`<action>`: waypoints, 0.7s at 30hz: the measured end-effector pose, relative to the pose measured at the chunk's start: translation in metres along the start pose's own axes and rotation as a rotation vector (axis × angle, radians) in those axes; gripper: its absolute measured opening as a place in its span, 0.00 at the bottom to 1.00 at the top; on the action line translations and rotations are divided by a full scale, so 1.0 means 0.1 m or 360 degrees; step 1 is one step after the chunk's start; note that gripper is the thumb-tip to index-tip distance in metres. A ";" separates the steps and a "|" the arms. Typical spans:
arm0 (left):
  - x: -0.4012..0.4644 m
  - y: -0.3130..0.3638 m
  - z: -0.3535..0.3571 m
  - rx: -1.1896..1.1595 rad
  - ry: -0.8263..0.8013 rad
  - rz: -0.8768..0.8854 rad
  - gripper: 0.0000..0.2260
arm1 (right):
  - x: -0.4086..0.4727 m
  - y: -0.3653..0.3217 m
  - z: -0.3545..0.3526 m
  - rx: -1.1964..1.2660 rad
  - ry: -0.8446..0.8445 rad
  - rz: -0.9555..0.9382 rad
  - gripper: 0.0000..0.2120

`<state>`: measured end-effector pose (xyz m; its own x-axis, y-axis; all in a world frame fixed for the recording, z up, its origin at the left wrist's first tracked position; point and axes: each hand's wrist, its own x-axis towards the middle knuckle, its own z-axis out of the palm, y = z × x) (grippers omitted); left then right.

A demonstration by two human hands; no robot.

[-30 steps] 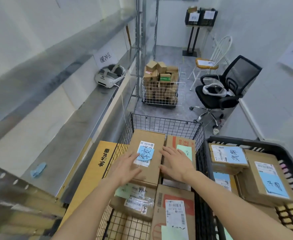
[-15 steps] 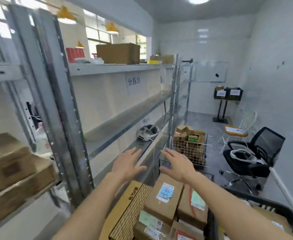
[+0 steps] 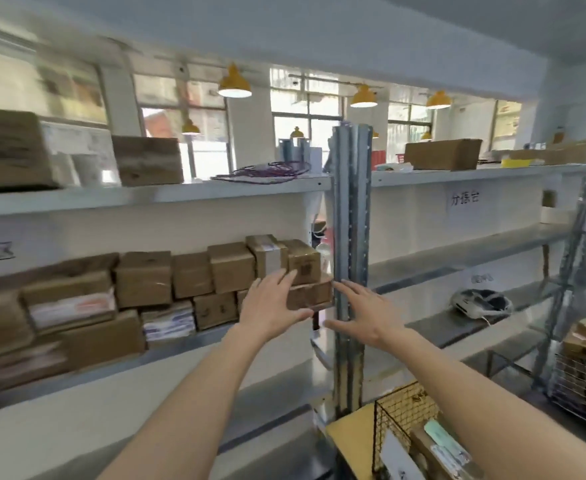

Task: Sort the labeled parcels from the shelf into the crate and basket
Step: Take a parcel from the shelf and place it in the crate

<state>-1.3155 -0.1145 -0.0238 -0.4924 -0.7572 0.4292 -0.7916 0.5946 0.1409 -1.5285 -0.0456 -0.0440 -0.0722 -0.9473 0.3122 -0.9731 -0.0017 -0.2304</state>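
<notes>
Seen from a head camera, both bare arms reach toward a metal shelf (image 3: 153,194) stacked with brown parcels (image 3: 194,278). The left hand (image 3: 272,306), fingers spread and empty, touches a small box (image 3: 310,295) at the row's right end, near 12 o'clock. The right hand (image 3: 360,315), also spread and empty, hovers before the steel upright (image 3: 350,237); a wire basket (image 3: 405,414) sits at 5 o'clock.

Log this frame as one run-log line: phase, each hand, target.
phase: reaching to shelf | left hand: open, at low end parcel | right hand: open, empty, before steel post | target: end parcel, not yet gripped
</notes>
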 end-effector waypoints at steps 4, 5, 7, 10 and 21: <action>-0.74 -0.81 -0.70 0.0125 0.0077 -0.0251 0.38 | 0.06 -1.12 0.04 0.0063 0.0070 -0.0261 0.37; -0.93 -1.02 -0.87 0.0140 0.0097 -0.0317 0.38 | 0.07 -1.42 0.07 0.0078 0.0082 -0.0332 0.35; -1.32 -1.42 -1.18 0.0149 0.0122 -0.0438 0.37 | 0.08 -2.01 0.12 0.0091 0.0080 -0.0498 0.34; -1.91 -2.00 -1.59 0.0200 0.0175 -0.0608 0.37 | 0.07 -2.88 0.20 0.0107 0.0047 -0.0686 0.33; -3.67 -3.96 -2.64 -0.0139 0.0280 -0.1090 0.33 | -0.20 -5.54 0.66 0.0222 -0.0081 -0.0781 0.34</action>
<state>-0.7253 -0.0004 -0.0014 0.1766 -0.9180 0.3551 -0.8667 0.0260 0.4982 -0.9739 -0.0463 0.0168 0.4000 -0.8384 0.3703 -0.8510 -0.4897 -0.1896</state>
